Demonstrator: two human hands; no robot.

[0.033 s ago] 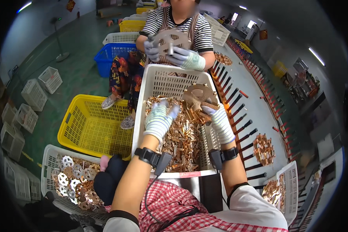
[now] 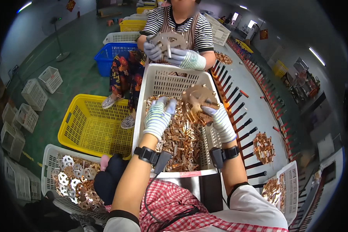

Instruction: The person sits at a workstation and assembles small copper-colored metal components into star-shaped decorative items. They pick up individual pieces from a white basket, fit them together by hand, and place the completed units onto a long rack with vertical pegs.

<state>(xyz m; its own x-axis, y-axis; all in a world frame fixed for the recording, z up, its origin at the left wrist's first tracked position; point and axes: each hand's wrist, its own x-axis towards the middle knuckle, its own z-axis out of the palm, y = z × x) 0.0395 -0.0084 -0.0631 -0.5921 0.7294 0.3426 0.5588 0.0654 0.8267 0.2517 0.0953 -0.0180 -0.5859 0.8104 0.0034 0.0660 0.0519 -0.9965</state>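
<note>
My right hand (image 2: 221, 120), in a striped knit glove, grips the lower right edge of a round copper-coloured metal plate (image 2: 199, 97) with a notched rim. The plate is tilted over the far right part of a white slatted crate (image 2: 142, 112). Under it lies a heap of small copper-coloured metal pieces (image 2: 178, 149). My left hand (image 2: 157, 120), gloved likewise, hovers over the left of this heap, fingers apart and slightly bent, with nothing visible in it. Across the crate, a co-worker's gloved hands (image 2: 178, 57) hold a similar metal plate (image 2: 168, 41) with cut-outs.
A yellow basket (image 2: 71, 127) stands to the left, with a crate of metal plates (image 2: 75, 179) nearer me. Along the right runs a grey bench (image 2: 255, 112) edged with dark handles (image 2: 245, 125), bearing a ring-shaped metal part (image 2: 263, 147). A blue basket (image 2: 104, 58) sits beside the co-worker.
The plate in my right hand has tilted slightly, and its cut-outs look more blurred. My left hand has shifted a little. The co-worker's plate has turned slightly.
</note>
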